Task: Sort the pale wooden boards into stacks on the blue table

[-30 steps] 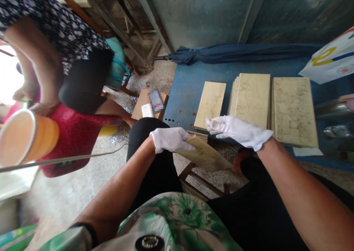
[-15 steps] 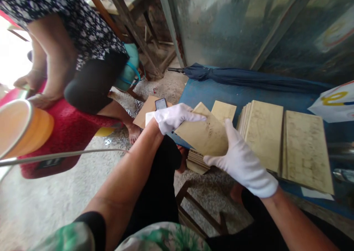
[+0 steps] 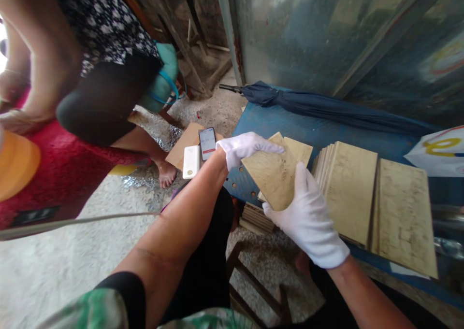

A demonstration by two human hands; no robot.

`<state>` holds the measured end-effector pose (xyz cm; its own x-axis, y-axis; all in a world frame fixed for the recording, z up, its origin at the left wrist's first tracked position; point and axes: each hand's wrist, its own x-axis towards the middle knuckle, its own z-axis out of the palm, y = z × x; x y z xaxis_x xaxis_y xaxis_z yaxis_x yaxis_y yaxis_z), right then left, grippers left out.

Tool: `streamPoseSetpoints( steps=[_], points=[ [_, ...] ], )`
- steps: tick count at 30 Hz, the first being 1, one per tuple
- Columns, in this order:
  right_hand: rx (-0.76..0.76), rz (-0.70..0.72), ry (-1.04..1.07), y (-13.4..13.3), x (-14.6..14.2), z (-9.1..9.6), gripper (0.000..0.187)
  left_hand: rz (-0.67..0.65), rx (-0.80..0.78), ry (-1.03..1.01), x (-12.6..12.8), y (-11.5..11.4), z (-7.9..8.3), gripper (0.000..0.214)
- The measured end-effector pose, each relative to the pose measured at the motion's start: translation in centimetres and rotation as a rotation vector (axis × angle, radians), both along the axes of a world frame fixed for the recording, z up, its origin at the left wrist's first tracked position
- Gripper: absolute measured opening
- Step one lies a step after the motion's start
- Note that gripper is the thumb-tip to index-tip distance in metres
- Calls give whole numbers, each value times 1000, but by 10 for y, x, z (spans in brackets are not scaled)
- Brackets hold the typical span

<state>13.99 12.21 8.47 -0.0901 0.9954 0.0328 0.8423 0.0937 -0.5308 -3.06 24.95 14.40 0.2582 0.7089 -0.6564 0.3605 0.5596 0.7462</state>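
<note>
A tan rectangular board [image 3: 271, 174] with dark specks and stains on its face is tilted between my two white-gloved hands. My left hand [image 3: 248, 148] is closed on its upper left part, index finger stretched across the face and thumb hidden. From the lower right, my right hand [image 3: 308, 213] grips the board's edge, thumb and fingers spread around the corner. Just behind the held board, another tan board [image 3: 299, 150] lies on the blue bench [image 3: 261, 121]. To the right of my right hand stands a leaning row of similar boards [image 3: 351, 189].
More stained boards [image 3: 406, 213] lean at the right. A lower stack [image 3: 256, 218] sits below the bench edge. A folded umbrella [image 3: 326, 107] lies along the back. A phone [image 3: 207, 143] and white power bank [image 3: 191, 161] rest at left, near a seated person [image 3: 108, 92] and a wooden stool [image 3: 253, 276].
The view has shifted, bringing the phone and power bank out from behind my left wrist. The held board is turned more upright and stays in both hands.
</note>
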Motion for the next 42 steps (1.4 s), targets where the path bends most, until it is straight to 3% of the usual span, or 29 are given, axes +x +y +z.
streamPoseSetpoints(
  steps=[3,5,8,10,14,19,22,28,38,42],
  points=[
    [-9,-48,13,7,-6,5,116,84,-111,-239,1,7,-11,25],
    [-54,-114,21,14,-11,9,115,210,-44,-332,2,13,-19,30],
    [-227,-254,107,26,-18,9,105,391,143,-220,-1,22,-30,33],
    [-368,-347,191,35,-20,2,93,419,244,-79,-4,25,-35,35],
    [-471,-536,234,51,-12,-25,83,304,355,47,-7,26,-37,36],
    [-483,-743,138,65,-6,-47,93,179,366,117,-5,21,-25,39],
    [-535,-781,6,69,-9,-53,103,70,364,164,-2,17,-16,42],
    [-571,-796,-122,72,-17,-67,102,-308,434,320,6,8,-8,39],
    [-593,-802,-214,80,-38,-62,107,-230,473,447,-7,13,-9,44],
    [-603,-811,-224,82,-44,-63,119,-233,478,453,-6,13,-11,44]
  ],
)
